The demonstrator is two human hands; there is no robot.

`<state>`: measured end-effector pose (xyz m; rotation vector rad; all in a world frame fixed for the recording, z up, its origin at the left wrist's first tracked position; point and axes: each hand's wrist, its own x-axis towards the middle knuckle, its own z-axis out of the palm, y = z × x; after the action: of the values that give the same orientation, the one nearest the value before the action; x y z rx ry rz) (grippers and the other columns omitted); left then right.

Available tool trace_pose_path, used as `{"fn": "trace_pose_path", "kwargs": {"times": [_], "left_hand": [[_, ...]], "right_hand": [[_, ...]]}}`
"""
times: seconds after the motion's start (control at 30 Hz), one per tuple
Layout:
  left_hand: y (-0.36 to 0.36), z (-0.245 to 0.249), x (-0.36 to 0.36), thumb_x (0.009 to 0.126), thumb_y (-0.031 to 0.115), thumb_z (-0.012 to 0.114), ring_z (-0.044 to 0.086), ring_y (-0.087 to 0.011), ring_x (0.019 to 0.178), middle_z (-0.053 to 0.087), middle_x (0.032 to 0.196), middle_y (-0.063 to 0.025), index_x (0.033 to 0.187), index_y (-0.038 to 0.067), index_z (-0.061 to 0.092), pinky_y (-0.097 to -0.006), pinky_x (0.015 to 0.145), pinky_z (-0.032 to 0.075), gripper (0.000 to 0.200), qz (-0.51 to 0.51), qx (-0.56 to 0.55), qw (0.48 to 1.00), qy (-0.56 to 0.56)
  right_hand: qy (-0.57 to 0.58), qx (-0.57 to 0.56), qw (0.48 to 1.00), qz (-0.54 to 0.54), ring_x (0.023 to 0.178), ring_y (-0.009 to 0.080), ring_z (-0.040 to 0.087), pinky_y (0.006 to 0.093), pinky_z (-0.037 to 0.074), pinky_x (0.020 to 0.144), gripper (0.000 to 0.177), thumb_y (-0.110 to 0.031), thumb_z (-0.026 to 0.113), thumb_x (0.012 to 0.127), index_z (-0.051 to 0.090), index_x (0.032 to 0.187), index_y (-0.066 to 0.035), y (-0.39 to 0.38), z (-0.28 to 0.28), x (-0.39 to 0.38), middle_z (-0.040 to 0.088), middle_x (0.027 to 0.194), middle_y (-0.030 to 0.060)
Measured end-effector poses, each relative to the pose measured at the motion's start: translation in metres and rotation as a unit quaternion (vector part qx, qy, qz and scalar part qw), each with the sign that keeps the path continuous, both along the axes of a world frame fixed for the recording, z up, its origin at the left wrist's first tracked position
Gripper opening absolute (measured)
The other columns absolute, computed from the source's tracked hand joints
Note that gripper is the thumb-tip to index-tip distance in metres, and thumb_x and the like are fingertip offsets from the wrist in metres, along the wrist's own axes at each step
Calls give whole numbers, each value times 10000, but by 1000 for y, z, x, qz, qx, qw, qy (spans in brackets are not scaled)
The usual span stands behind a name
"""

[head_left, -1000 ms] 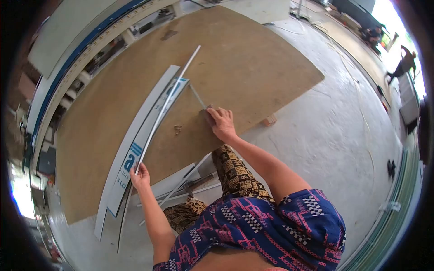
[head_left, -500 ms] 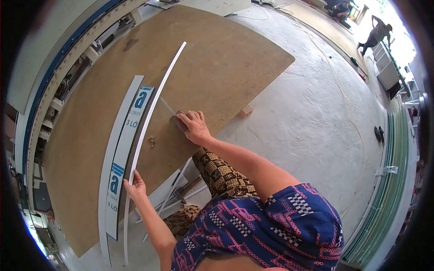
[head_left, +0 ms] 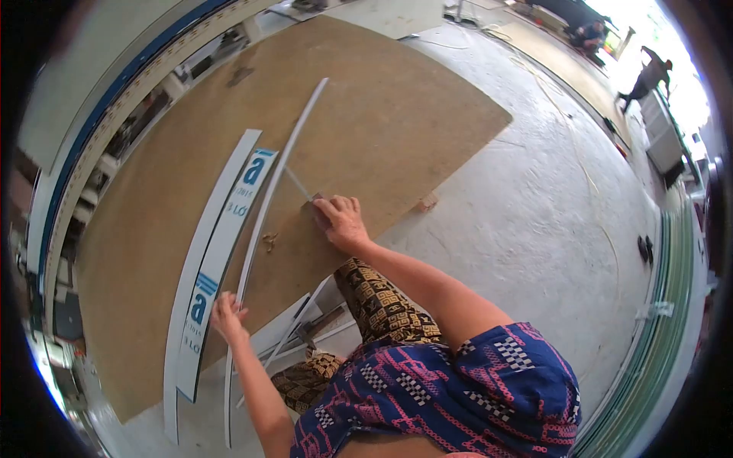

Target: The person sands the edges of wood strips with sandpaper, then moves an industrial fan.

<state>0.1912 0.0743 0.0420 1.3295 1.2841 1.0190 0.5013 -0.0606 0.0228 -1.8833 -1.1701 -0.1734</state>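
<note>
My left hand is at the lower part of a long narrow white strip, its fingers around or against the edge; the exact hold is blurred. To the left lie a wider strip with blue lettering and a plain pale strip. My right hand is closed over the dark handle of a tool on the brown board. A thin metal blade or rod runs from that handle toward the white strip. Several small brass-coloured pieces lie between the hands.
A small wooden block sits under the board's right edge. White metal bars lie by my knees. Two people are at the far upper right, one crouching, one bending. Stacked green-edged sheets stand at right.
My left hand has shifted slightly on the white strip, its fingers looser against it. The whole view has moved a little. My right hand keeps its place at the dark handle.
</note>
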Motion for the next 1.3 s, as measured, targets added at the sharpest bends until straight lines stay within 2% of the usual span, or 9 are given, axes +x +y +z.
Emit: {"fn": "trace_pose_path", "kwargs": {"times": [0.03, 0.1, 0.17, 0.3, 0.6, 0.8, 0.9, 1.1, 1.3], "left_hand": [[7, -6, -4, 836, 293, 568, 571, -260, 779, 602, 889, -123, 943, -14, 587, -342, 698, 461, 326, -3, 175, 972, 155], [-1, 10, -5, 807, 255, 602, 540, -280, 869, 586, 903, -118, 920, 17, 613, -358, 769, 421, 263, -60, 313, 873, 369], [9, -15, -17, 799, 246, 606, 507, -296, 941, 572, 958, -112, 949, 51, 606, -387, 804, 391, 245, -143, 303, 838, 431], [-7, -25, -11, 811, 257, 593, 516, -271, 948, 552, 1043, -77, 1011, 79, 585, -394, 776, 397, 268, -97, 343, 800, 482], [-13, -27, -23, 881, 203, 511, 512, -274, 999, 532, 1106, -116, 1051, 48, 593, -397, 837, 404, 245, -70, 390, 772, 497], [-30, -6, -15, 853, 387, 526, 580, -295, 905, 588, 1066, -117, 945, 68, 652, -377, 777, 452, 355, -52, 390, 780, 486], [-38, 3, -9, 832, 264, 575, 577, -325, 774, 602, 973, -161, 827, 39, 655, -401, 673, 459, 238, -59, 463, 765, 443], [-10, -30, -31, 872, 185, 523, 509, -279, 1024, 530, 1127, -125, 1056, 38, 589, -389, 856, 406, 245, -77, 426, 767, 474], [-2, -43, -35, 887, 191, 499, 507, -272, 1042, 528, 1139, -128, 1059, 29, 588, -397, 867, 403, 253, -83, 432, 769, 465]], "right_hand": [[0, -2, 1000, -5, 1028, 289, 420, 405, 283, 900, 367, -135, 571, 751, 499, 1111, -154, 0, -1, 1, 491, 968, 113], [41, -32, 999, -4, 1016, 275, 428, 414, 281, 903, 402, -102, 541, 718, 496, 1116, -141, -7, 12, -1, 483, 1014, 128], [56, -36, 998, -12, 1031, 289, 411, 413, 286, 919, 438, -82, 553, 678, 497, 1110, -128, -9, 6, -1, 480, 1032, 128], [22, -26, 999, -3, 1049, 316, 388, 440, 213, 980, 577, -82, 604, 586, 459, 1142, -140, -5, -4, 0, 456, 1030, 135], [55, -26, 998, 6, 1102, 302, 355, 457, 165, 1001, 666, -86, 645, 546, 401, 1164, -137, -18, 16, -10, 413, 1026, 128], [67, -26, 997, 23, 1111, 297, 346, 446, 164, 1002, 664, -89, 652, 557, 402, 1171, -137, -23, 23, -9, 410, 1025, 131], [87, -54, 994, 38, 1137, 300, 316, 460, 125, 1032, 667, -88, 645, 569, 382, 1179, -146, -24, 27, -9, 386, 1052, 131], [80, -64, 994, 33, 1151, 302, 306, 471, 110, 1042, 703, -96, 658, 565, 351, 1195, -151, -20, 21, -8, 380, 1072, 128], [74, -59, 995, 26, 1146, 298, 318, 470, 120, 1036, 674, -101, 665, 582, 369, 1187, -138, -20, 24, -8, 391, 1066, 130]]}}
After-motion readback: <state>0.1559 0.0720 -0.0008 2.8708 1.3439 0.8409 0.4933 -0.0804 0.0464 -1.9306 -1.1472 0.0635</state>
